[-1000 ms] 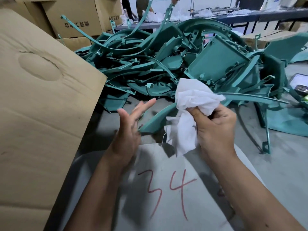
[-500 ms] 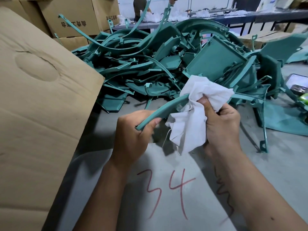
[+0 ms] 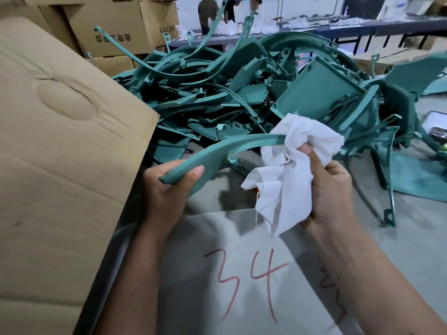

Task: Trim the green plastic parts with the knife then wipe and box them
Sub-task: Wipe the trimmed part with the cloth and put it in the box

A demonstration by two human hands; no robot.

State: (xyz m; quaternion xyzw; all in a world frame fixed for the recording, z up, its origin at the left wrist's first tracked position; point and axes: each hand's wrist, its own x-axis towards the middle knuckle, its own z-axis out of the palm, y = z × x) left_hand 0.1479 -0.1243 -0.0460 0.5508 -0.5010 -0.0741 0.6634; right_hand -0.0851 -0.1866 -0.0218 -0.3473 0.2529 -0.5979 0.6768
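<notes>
On the grey sheet [image 3: 217, 238] nearest: red "34" [image 3: 244, 281] handwritten.
L hand [image 3: 167, 189]: fingers + thumb clamped on near end of curved green strip [image 3: 227, 147], held above the table.
R hand [image 3: 331, 189]: fingers curled round bunched white cloth [image 3: 290, 170]; cloth wraps strip's far end.
Left side: cardboard flap [image 3: 60, 153].
Behind: pile of green plastic parts [image 3: 242, 88] on table.
Far: stacked cartons [image 3: 116, 27].
</notes>
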